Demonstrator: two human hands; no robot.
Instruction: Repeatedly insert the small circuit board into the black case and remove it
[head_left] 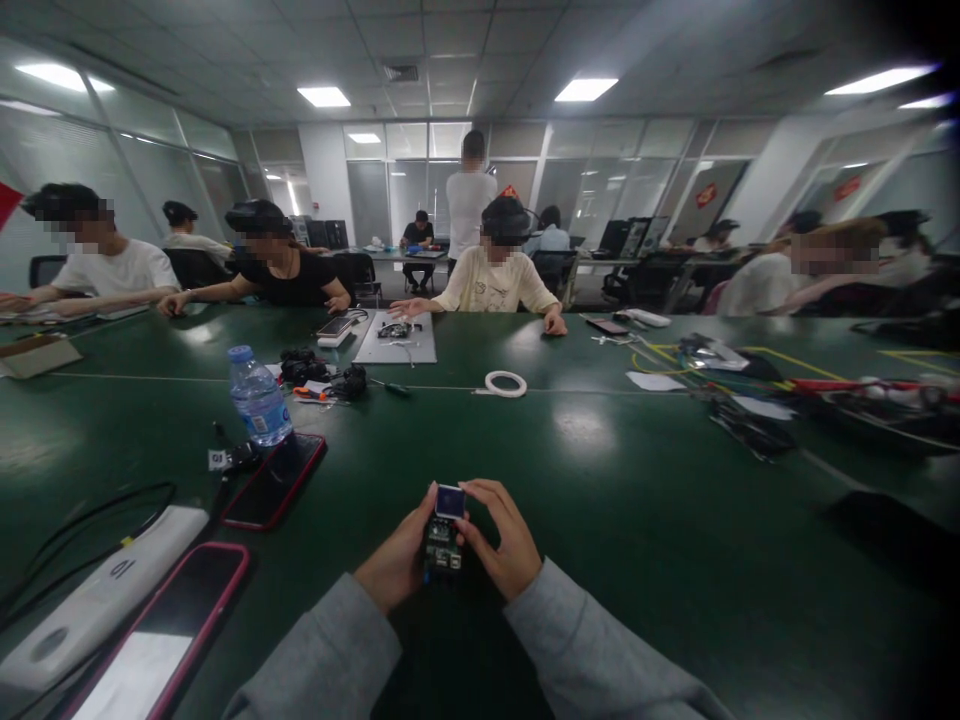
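Note:
Over the near part of the green table, a small circuit board (pixel 443 560) with a little square display screen (pixel 450 502) at its top is held between both hands. My left hand (pixel 397 555) grips the board along its left side, the fingers partly hidden behind it. My right hand (pixel 506 540) is curled round the display at the right, thumb and fingertips at its edge. Metal port blocks show on the lower part of the board. Whether the display is fixed to the board, I cannot tell.
Left of my hands lie two phones (pixel 277 482) (pixel 161 640), a white device (pixel 105 590) with a black cable, and a water bottle (pixel 259 398). Ahead are a white cable coil (pixel 505 384) and black cable bundles (pixel 319 372). Wires (pixel 720 355) clutter the right; people sit opposite.

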